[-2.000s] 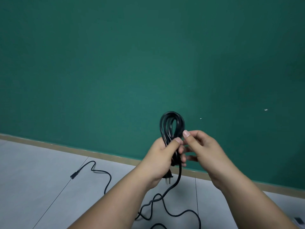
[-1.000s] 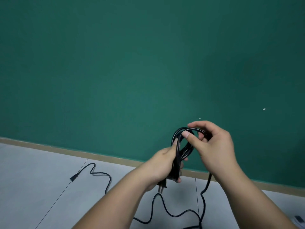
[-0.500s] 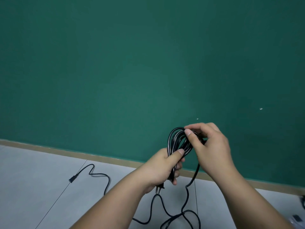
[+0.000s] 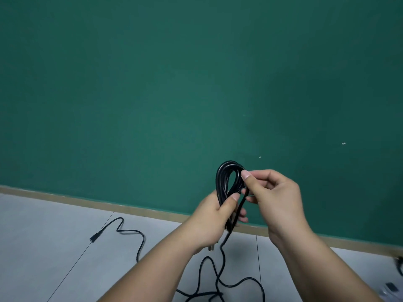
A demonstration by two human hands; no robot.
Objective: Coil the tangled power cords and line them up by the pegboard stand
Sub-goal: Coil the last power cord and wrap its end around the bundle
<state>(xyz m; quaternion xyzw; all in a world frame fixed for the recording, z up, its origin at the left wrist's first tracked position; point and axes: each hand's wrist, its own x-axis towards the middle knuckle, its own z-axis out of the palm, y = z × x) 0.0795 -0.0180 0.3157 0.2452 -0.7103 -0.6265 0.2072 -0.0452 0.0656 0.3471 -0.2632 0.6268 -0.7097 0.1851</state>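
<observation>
In our left hand [image 4: 211, 223], fingers curled round its waist, the coil [image 4: 218, 182] of black power cord stood upright, and just right of it our right hand [image 4: 274, 201], draped over the top of the loops half a second earlier, had dropped beside them to pinch one strand between thumb and forefinger. Below both hands the loose tail [image 4: 219, 267] ran across the floor [image 4: 43, 236] to the connector end [image 4: 94, 238] far left, so we judged one more turn laid, several left, no pegboard stand in view.
</observation>
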